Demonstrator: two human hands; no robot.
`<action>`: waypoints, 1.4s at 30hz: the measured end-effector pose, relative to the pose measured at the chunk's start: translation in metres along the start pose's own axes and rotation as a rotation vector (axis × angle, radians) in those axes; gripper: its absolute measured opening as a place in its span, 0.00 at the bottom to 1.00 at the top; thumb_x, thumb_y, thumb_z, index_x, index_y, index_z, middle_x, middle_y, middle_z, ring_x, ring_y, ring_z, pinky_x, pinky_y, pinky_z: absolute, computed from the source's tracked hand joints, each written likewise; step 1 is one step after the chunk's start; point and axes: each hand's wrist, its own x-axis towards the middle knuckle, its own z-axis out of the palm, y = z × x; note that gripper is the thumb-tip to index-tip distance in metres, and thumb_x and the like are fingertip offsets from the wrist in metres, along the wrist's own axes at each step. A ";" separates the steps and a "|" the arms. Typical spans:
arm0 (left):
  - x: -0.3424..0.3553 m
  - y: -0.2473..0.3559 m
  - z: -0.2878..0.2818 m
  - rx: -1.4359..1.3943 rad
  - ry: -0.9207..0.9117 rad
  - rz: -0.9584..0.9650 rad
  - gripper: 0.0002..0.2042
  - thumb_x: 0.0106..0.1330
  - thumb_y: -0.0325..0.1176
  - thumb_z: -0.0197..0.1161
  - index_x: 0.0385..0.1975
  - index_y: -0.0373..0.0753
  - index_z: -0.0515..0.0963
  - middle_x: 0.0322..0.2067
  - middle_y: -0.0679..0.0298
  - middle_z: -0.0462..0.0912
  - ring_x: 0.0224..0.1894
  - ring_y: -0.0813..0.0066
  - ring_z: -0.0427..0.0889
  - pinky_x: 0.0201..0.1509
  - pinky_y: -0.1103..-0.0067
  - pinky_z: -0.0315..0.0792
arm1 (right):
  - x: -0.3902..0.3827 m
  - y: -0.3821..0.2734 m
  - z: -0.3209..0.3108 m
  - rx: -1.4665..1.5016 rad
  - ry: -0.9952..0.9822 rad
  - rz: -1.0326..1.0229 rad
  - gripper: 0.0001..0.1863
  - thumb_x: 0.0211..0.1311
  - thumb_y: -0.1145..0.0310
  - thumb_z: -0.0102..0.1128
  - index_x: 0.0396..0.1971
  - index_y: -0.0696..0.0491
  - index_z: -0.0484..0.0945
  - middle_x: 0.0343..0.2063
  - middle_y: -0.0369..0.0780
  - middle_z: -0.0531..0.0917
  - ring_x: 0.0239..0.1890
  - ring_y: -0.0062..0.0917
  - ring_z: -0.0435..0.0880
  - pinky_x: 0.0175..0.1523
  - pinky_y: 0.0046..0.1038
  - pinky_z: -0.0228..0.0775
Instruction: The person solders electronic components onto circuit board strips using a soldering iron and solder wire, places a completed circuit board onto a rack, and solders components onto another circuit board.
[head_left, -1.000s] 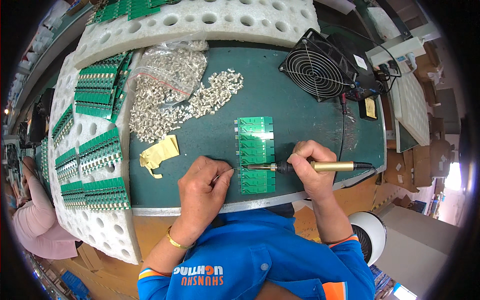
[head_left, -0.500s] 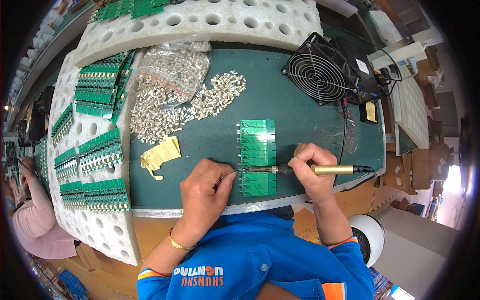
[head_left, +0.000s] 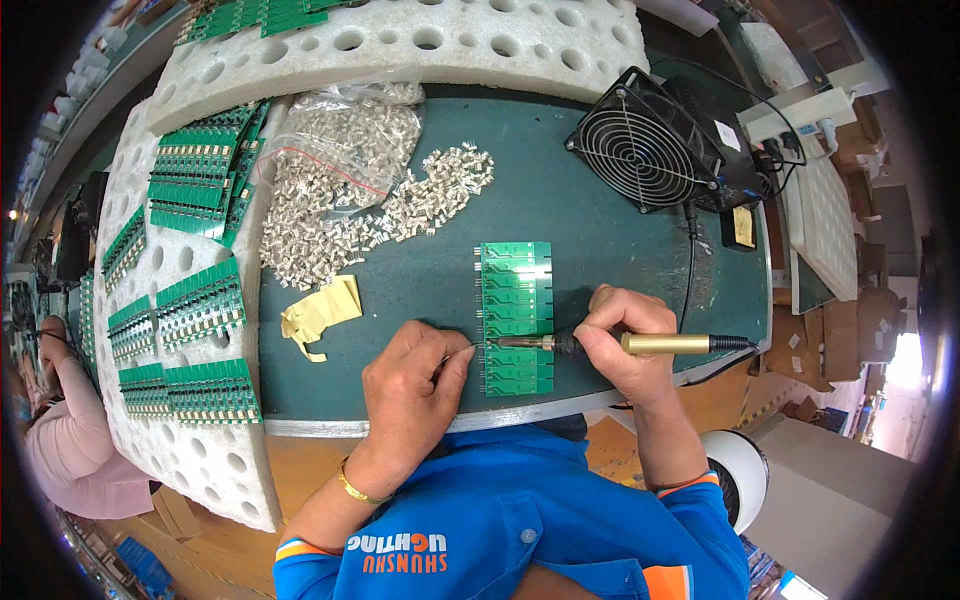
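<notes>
A green circuit board panel (head_left: 517, 290) lies on the dark green bench top in front of me, with a row of pins along its left edge. My right hand (head_left: 628, 338) grips a soldering iron (head_left: 668, 343) with a gold-coloured handle. Its tip lies over the lower half of the panel, close to the left edge. My left hand (head_left: 415, 375) is closed beside that edge, thumb and forefinger pinching a thin solder wire, hardly visible now, near the iron's tip.
Small silvery parts (head_left: 330, 225) are heaped at the back left, under a clear plastic bag (head_left: 350, 140). Yellow paper (head_left: 325, 308) lies nearer me. White foam boards (head_left: 190, 455) at left carry several circuit boards. A black fan (head_left: 640, 145) stands back right. Another person (head_left: 80, 430) sits far left.
My hands and the iron stay almost in place, the tip still over the same part of the panel. The solder wire showed more plainly before. The other person's arm has shifted slightly.
</notes>
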 end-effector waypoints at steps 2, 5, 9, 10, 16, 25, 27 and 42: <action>-0.001 0.000 0.001 0.005 0.008 0.020 0.03 0.57 0.21 0.68 0.29 0.35 0.81 0.24 0.62 0.76 0.21 0.76 0.75 0.25 0.80 0.69 | -0.001 0.002 0.000 0.002 0.006 -0.009 0.08 0.50 0.75 0.66 0.19 0.55 0.75 0.14 0.33 0.74 0.16 0.16 0.70 0.22 0.23 0.58; -0.001 0.000 0.001 -0.005 0.010 0.016 0.03 0.57 0.20 0.68 0.29 0.35 0.81 0.24 0.62 0.76 0.21 0.76 0.75 0.24 0.80 0.69 | -0.001 0.001 0.000 -0.003 0.013 -0.036 0.08 0.49 0.76 0.66 0.18 0.54 0.75 0.14 0.33 0.74 0.16 0.16 0.69 0.22 0.23 0.58; -0.001 -0.001 0.002 -0.006 0.015 0.017 0.03 0.57 0.20 0.68 0.29 0.35 0.81 0.24 0.62 0.76 0.21 0.76 0.75 0.24 0.80 0.69 | 0.001 -0.001 0.001 -0.030 0.008 -0.089 0.08 0.48 0.76 0.67 0.18 0.54 0.75 0.13 0.33 0.74 0.15 0.17 0.69 0.23 0.23 0.59; -0.001 -0.001 0.002 -0.002 0.017 0.022 0.04 0.57 0.20 0.68 0.29 0.35 0.81 0.23 0.62 0.76 0.21 0.76 0.75 0.24 0.80 0.69 | 0.001 -0.002 0.001 -0.030 0.007 -0.089 0.08 0.48 0.76 0.67 0.18 0.54 0.75 0.13 0.33 0.74 0.15 0.17 0.69 0.23 0.23 0.59; -0.001 0.000 0.002 0.004 0.025 0.038 0.04 0.57 0.20 0.68 0.29 0.35 0.81 0.23 0.62 0.75 0.20 0.75 0.75 0.24 0.79 0.68 | 0.001 -0.004 0.002 -0.032 0.008 -0.078 0.08 0.48 0.76 0.67 0.18 0.54 0.75 0.12 0.33 0.74 0.15 0.18 0.68 0.24 0.24 0.59; -0.001 0.002 0.005 0.027 0.038 0.048 0.04 0.56 0.20 0.68 0.28 0.36 0.81 0.23 0.62 0.76 0.20 0.74 0.75 0.24 0.78 0.69 | 0.002 -0.006 0.001 -0.036 -0.016 -0.086 0.08 0.47 0.77 0.67 0.17 0.54 0.75 0.12 0.32 0.73 0.15 0.17 0.67 0.24 0.24 0.58; -0.001 0.002 0.005 0.021 0.042 0.048 0.04 0.56 0.20 0.68 0.28 0.36 0.81 0.24 0.62 0.76 0.20 0.73 0.75 0.24 0.78 0.69 | 0.001 -0.006 0.000 -0.034 -0.013 -0.067 0.08 0.47 0.78 0.67 0.17 0.54 0.75 0.12 0.32 0.73 0.15 0.18 0.67 0.24 0.23 0.57; -0.003 0.000 0.001 -0.033 0.027 -0.001 0.03 0.58 0.20 0.68 0.28 0.34 0.80 0.24 0.64 0.75 0.21 0.79 0.73 0.24 0.82 0.67 | -0.005 -0.002 -0.007 0.031 0.044 -0.062 0.07 0.47 0.77 0.66 0.19 0.55 0.75 0.14 0.34 0.74 0.16 0.17 0.67 0.22 0.23 0.55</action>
